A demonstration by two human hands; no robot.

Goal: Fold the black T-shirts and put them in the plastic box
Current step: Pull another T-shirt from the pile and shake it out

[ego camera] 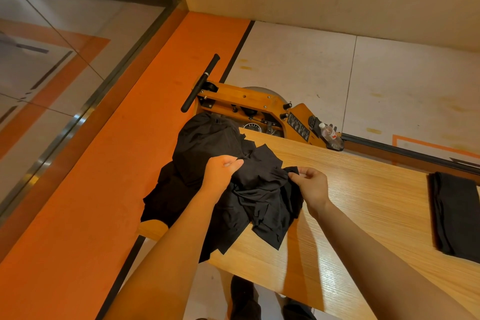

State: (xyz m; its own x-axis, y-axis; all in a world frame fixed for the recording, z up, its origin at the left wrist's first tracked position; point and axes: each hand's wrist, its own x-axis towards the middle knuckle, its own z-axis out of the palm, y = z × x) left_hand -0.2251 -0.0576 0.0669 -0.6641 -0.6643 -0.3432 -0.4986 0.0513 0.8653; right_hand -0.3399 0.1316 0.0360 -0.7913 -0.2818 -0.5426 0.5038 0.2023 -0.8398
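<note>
A heap of crumpled black T-shirts [207, 143] lies on the left end of the wooden table [363, 202], partly hanging over its left edge. My left hand [220, 171] pinches the fabric of the top black T-shirt [259, 189] near the heap's middle. My right hand [311, 184] grips the same shirt's edge a little to the right. One folded black T-shirt [454, 215] rests flat at the table's right end. No plastic box is in view.
Behind the table stands a wooden rowing machine [249, 104] with a black handle [201, 82] and a water bottle [328, 134] in its holder. An orange floor strip [117, 138] and a glass wall run on the left. My legs show under the table's near edge.
</note>
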